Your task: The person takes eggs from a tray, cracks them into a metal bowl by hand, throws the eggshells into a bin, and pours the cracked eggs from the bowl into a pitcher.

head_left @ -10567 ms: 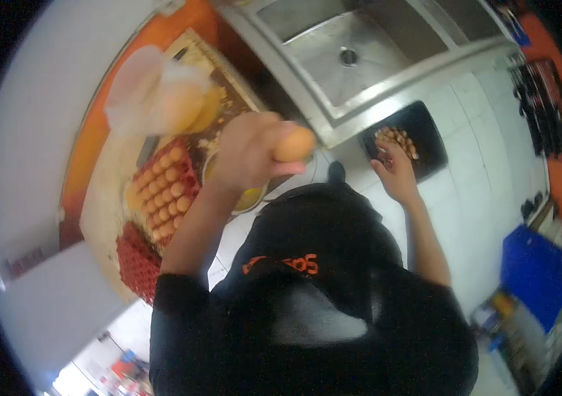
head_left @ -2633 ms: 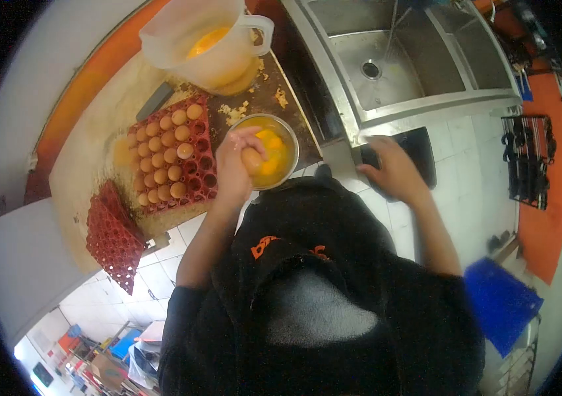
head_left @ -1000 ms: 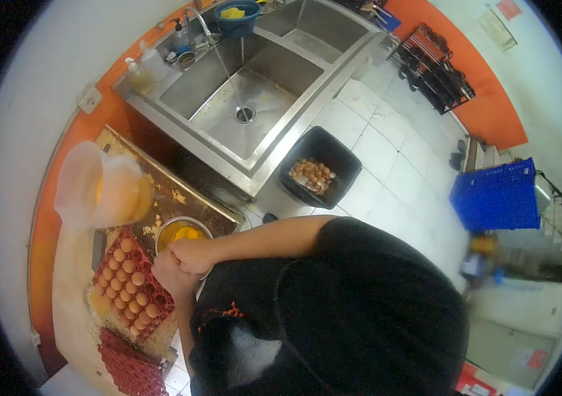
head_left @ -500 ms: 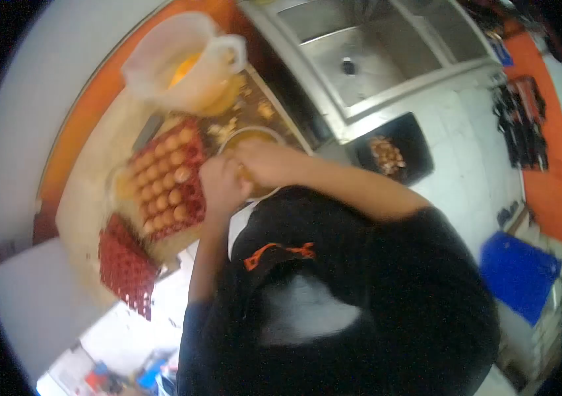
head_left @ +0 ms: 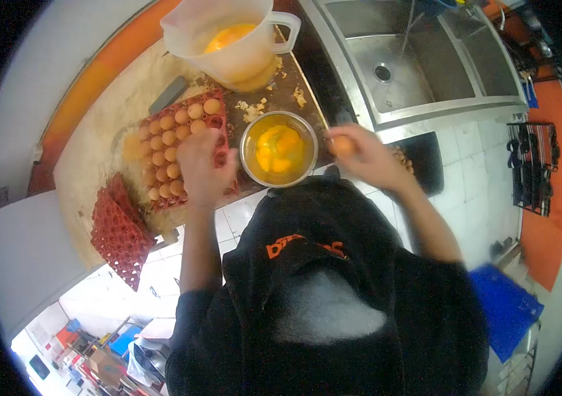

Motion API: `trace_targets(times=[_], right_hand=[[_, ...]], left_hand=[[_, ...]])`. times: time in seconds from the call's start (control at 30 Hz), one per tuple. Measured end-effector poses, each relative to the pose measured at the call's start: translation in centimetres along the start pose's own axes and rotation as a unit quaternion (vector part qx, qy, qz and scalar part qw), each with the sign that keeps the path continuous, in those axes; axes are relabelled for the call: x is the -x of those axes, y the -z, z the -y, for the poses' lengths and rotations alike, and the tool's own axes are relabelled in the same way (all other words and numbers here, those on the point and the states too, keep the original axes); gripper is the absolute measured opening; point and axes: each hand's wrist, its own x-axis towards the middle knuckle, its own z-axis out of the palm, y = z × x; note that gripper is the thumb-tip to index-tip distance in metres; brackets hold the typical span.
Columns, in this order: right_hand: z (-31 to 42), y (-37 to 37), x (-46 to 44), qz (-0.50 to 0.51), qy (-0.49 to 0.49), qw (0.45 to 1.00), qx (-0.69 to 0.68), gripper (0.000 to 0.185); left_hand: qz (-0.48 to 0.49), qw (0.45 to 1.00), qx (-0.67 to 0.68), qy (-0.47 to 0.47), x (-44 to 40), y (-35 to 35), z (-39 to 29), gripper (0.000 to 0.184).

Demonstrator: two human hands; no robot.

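Observation:
My left hand [head_left: 205, 165] is over the right side of a red egg tray [head_left: 220, 135] holding rows of brown eggs [head_left: 182, 117]. Its thumb stands apart from the fingers, which are slightly blurred; what lies under the palm is hidden. Right of the steel bowl, my right hand [head_left: 370, 158] has its fingers closed around a brown eggshell [head_left: 342, 145]. Several yolks and clear egg white [head_left: 280, 150] lie in the steel bowl [head_left: 247, 158], between my hands near the counter's front edge.
A translucent jug [head_left: 188, 46] with yellow egg stands behind the bowl. Empty red trays [head_left: 119, 231] overhang the counter at left. A black container [head_left: 431, 162] with shells sits below my right hand. A steel sink [head_left: 419, 79] is at upper right; shell bits [head_left: 251, 109] litter the counter.
My hands were together over the bowl and have moved apart. The left went to the egg tray, the right moved rightward with the eggshell. The bowl's yolks are now uncovered.

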Motion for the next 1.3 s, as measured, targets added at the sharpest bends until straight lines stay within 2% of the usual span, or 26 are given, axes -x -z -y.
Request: trace_targets(times=[0.03,0.07,0.13,0.17,0.2,0.23,0.27,0.3,0.33,0.37,0.43,0.47,0.5,0.53,0.6,0.67,0.7,0.77,0.83,0.9,0.97,1.1,1.23,1.3], right_hand=[[-1.9,1.6,2.3,-0.03,-0.034,0.999,-0.004,0.048],[-3.5,3.1,4.8,-0.076,-0.144,0.986,0.021,0.051],[-4.6,4.9,8.7,-0.153,-0.237,0.919,0.273,0.055],[-4.7,5.4,10.0,-0.183,-0.209,0.829,0.485,0.057],[-5.8,5.9,11.3,-0.182,-0.203,0.831,0.484,0.057],[-7.5,6.0,12.5,-0.239,-0.176,0.834,0.466,0.057],[-8.8,5.8,12.7,-0.294,-0.15,0.832,0.445,0.057],[-9.2,5.1,12.1,-0.295,-0.148,0.834,0.442,0.057],[-9.2,4.2,10.9,-0.249,-0.188,0.915,0.256,0.055],[-9.2,3.1,9.5,-0.192,-0.218,0.955,0.059,0.054],[-9.2,-0.3,5.4,-0.097,-0.163,0.981,0.048,0.044],[-8.2,-2.2,3.4,-0.071,-0.199,0.977,-0.042,0.038],[-7.3,-4.0,1.4,-0.042,-0.231,0.963,-0.131,0.032],[-6.9,-5.5,-0.3,-0.031,-0.26,0.955,-0.136,0.027],[-8.0,-7.9,-2.6,-0.018,-0.283,0.949,-0.14,0.024],[-11.3,-10.3,-3.7,-0.084,-0.219,0.972,-0.034,0.018],[-13.3,-11.4,-3.9,-0.083,-0.218,0.972,-0.032,0.018],[-16.5,-12.6,-4.1,-0.138,-0.167,0.966,-0.139,0.012],[-12.9,-10.5,-3.6,-0.135,-0.18,0.962,-0.155,0.011],[-7.7,-7.8,-3.9,-0.131,-0.192,0.958,-0.167,0.009],[-3.1,-5.5,-4.4,-0.193,-0.149,0.92,-0.307,0.009],[4.6,1.1,-6.6,-0.212,-0.136,0.925,-0.284,0.014],[11.0,6.4,-11.1,-0.239,-0.061,0.948,-0.199,0.016],[12.6,8.0,-14.1,-0.239,-0.026,0.953,-0.182,0.017]], left_hand=[[-0.039,0.996,-0.066,0.045,0.8,0.4,1.5,0.04],[-0.042,0.995,-0.073,0.048,1.5,0.7,2.9,0.04],[-0.068,0.974,-0.18,0.123,3.0,1.3,5.1,0.036],[-0.07,0.972,-0.187,0.125,3.3,1.5,5.6,0.036],[-0.022,0.969,-0.183,0.166,3.5,1.5,6.2,0.037],[0.023,0.962,-0.179,0.206,3.6,1.5,6.6,0.038],[0.02,0.961,-0.184,0.206,3.3,0.9,6.7,0.038],[0.055,0.965,-0.176,0.189,2.7,-0.3,6.3,0.044],[0.089,0.967,-0.167,0.169,2.2,-1.6,5.9,0.05],[0.087,0.968,-0.169,0.165,1.6,-2.8,5.6,0.05],[0.122,0.938,-0.276,0.172,0.7,-5.1,5.0,0.06],[0.117,0.938,-0.279,0.169,0.9,-5.8,4.9,0.06],[0.148,0.916,-0.319,0.192,1.2,-6.6,5.0,0.062],[0.177,0.891,-0.358,0.216,1.6,-7.1,5.1,0.064],[0.169,0.892,-0.355,0.224,2.7,-7.5,6.1,0.064],[0.167,0.893,-0.349,0.23,2.9,-7.2,6.3,0.064],[0.157,0.896,-0.348,0.228,2.8,-6.8,6.1,0.063],[0.145,0.897,-0.346,0.235,2.5,-6.2,5.8,0.062],[0.171,0.881,-0.354,0.263,2.2,-6.1,5.7,0.058],[0.154,0.885,-0.343,0.274,2.4,-6.4,6.4,0.056],[0.138,0.889,-0.332,0.284,2.7,-6.7,7.0,0.054],[0.159,0.871,-0.342,0.314,1.9,-6.7,6.9,0.048],[0.215,0.85,-0.297,0.379,0.8,-6.6,7.1,0.04],[0.202,0.855,-0.292,0.379,1.0,-7.1,7.6,0.038]])
